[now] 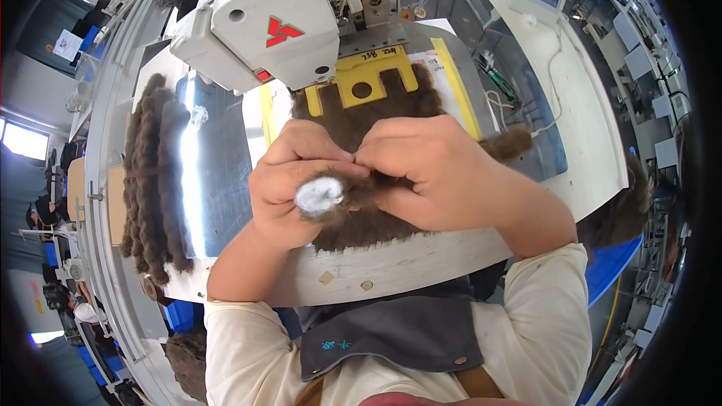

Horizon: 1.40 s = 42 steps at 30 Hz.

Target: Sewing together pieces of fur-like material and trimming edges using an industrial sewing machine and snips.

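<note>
I have both hands closed on a brown furry tube [356, 194], raised over the white worktop [410, 269] in front of my chest: my left hand [289, 180] wraps round it near its open end, and my right hand [436, 173] is curled in on the fur beside it, fingertips nearly meeting over the top. How much my hidden fingers squeeze, I cannot tell. To work this end well, I judge that the left hand should hold just firmly enough to stop the tube twisting, while the right fingertips do the fine tucking and pinching. I should go gently, because a hard squeeze could push the white stuffing [319, 195] further out, and stray hairs could get caught in whatever I close up. The tube itself looks plush and dark brown, its pile ruffled around my fingers, with the stuffing showing as a bright, crumpled wad inside a ring of fur. A brown furry end [508, 145] pokes out beyond my right hand; whether it belongs to the same piece, I cannot tell. Below my hands lies a flat fur panel [372, 234], its far part under the yellow plate [350, 79] by the sewing machine [263, 7].
</note>
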Motion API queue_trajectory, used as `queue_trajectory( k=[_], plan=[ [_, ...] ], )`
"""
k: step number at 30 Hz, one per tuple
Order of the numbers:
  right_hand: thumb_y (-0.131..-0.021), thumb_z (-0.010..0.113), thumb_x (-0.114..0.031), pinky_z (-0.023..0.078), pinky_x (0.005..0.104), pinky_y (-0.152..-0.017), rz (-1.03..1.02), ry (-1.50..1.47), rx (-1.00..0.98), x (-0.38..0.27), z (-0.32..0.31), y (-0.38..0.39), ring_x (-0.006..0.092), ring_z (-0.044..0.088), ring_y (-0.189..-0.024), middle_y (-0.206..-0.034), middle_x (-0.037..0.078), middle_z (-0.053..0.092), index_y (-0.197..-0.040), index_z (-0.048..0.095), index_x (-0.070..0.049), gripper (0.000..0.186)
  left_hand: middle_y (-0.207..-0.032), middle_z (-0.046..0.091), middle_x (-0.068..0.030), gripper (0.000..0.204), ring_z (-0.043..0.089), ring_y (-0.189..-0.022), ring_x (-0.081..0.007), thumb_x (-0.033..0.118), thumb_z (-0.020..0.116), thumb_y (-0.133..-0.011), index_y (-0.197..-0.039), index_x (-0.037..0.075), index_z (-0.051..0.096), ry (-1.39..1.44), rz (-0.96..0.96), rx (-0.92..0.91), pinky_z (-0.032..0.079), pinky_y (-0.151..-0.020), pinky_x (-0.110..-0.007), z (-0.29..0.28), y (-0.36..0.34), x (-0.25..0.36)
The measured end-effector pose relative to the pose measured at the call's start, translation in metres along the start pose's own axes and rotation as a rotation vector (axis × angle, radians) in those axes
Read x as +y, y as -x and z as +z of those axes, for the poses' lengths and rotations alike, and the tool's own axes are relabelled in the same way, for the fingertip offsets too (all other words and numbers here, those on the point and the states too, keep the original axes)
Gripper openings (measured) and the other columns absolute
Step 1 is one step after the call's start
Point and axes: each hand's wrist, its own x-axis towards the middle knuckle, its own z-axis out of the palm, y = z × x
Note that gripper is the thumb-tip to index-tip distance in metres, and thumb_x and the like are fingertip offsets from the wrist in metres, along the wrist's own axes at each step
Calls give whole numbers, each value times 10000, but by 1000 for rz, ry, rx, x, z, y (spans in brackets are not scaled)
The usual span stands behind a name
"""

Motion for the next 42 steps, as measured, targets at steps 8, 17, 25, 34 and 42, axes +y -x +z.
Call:
queue_trajectory(
  k=[8, 17, 25, 34, 42],
  plan=[
    [-766, 777, -94, 526, 396, -732, -90, 0, 47, -9, -11, -7, 326, 645, -861, -981, 134, 644, -1075, 665, -25, 337, -1049, 720, -156, 218, 709, -963, -317, 5, 735, -878, -1094, -25, 731, 68, -160, 1, 558, -829, -369, 14, 0, 5],
    [-781, 794, -96, 507, 357, -628, 120, 41, -15, -12, -18, -3, 223, 638, -670, -766, 78, 643, -910, 700, -23, 175, -895, 719, -101, 187, 688, -792, -227, 43, 746, -907, -1090, 17, 723, 132, -425, -132, 536, -723, -313, 19, -1, 9],
    [-902, 783, -176, 527, 278, -731, 417, 186, 323, 42, -74, -10, 143, 652, -743, -834, 98, 720, -1036, 757, 17, 236, -984, 674, -56, 323, 666, -824, -168, 159, 555, -1063, -1344, 0, 545, 751, -622, 128, 550, -726, -308, -3, 28, -21],
    [-767, 828, -298, 575, 422, -766, 1142, 771, -186, 172, -160, 40, 320, 738, -838, -863, 185, 756, -901, 773, -5, 327, -905, 667, -116, 231, 656, -772, -278, 98, 679, -945, -1140, -10, 620, -238, -258, -91, 526, -716, -331, 17, 15, -24],
    [-832, 714, -198, 578, 431, -865, 1085, 1054, 12, 162, -167, 45, 354, 737, -994, -1043, 214, 765, -1086, 764, 5, 329, -890, 645, -119, 224, 616, -736, -244, 95, 675, -938, -1108, -35, 608, -250, -183, -95, 501, -690, -306, 18, 16, -28]
  ],
)
